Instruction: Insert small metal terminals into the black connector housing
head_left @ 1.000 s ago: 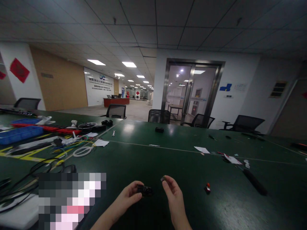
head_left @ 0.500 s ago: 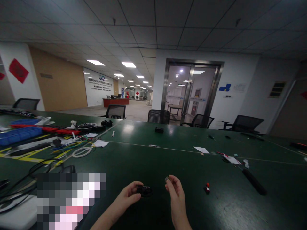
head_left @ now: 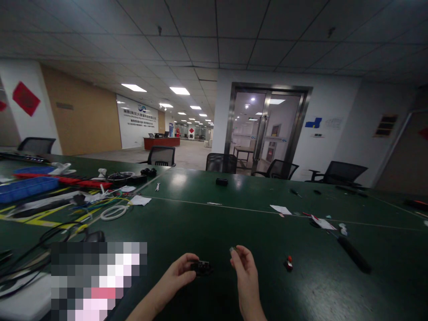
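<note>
My left hand (head_left: 180, 273) grips the left end of a small black device (head_left: 203, 267), thumb below and fingers above it. Light and shiny spots show along its upper side, but its exact kind is unclear. To its right, my right hand (head_left: 245, 272) pinches a small greyish, flat piece (head_left: 233, 250) between thumb and fingertips; its kind is too small to make out. A gap separates the two held things. Farther right on the green table (head_left: 247, 227) lies a small red-and-dark object (head_left: 288, 263).
A black-handled screwdriver (head_left: 354, 254) lies at the right. Beyond are paper scraps (head_left: 281, 209), a small black block (head_left: 221, 181) and a wrench (head_left: 158, 187). Cables (head_left: 115, 212), blue trays (head_left: 30, 189) and a white item (head_left: 26, 298) crowd the left side.
My right hand has tilted the small piece slightly. My left hand and the black device have hardly moved.
</note>
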A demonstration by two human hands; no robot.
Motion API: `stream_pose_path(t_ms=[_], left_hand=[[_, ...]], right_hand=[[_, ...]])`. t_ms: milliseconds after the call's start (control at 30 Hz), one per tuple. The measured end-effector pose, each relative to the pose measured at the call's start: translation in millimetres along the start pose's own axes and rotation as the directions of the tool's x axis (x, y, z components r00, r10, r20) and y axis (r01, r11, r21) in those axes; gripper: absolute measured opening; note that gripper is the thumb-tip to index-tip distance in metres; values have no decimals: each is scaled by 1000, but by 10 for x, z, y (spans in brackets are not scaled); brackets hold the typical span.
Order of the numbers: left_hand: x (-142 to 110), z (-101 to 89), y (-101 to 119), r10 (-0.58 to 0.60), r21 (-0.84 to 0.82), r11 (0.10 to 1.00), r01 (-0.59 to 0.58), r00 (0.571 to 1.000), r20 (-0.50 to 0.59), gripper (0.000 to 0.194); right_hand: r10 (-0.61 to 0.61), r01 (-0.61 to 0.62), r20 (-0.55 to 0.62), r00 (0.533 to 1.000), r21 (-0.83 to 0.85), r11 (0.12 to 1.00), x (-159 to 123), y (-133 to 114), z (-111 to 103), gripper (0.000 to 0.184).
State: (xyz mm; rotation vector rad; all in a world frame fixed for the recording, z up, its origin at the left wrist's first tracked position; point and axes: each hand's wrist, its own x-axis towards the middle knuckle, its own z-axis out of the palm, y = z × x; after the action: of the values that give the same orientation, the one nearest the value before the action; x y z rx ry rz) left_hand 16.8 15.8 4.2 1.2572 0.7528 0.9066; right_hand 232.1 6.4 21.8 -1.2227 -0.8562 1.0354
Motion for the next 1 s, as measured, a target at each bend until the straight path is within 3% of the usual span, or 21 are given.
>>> stream_pose_path(t_ms=[433,700,867,1000], left_hand=[[-24,15,63,13,1,1000,-13,999,38,43],[-44,47,101,16,-20,1000,-16,999,45,46],[-26,40,62,11,-16,1000,-10,999,35,50],[-6,55,46,19,-27,999,-18,1000,19,52]], right_hand=[[6,-6,17,1000,-3,1000,-20,-21,-5,49],[-53,54,46,998,-28,998,-7,16,8,46],[-58,66,128,990,-60,996,-75,-62,53,45],[-114,145,259,959,-102,984,-146,-119,113,39]])
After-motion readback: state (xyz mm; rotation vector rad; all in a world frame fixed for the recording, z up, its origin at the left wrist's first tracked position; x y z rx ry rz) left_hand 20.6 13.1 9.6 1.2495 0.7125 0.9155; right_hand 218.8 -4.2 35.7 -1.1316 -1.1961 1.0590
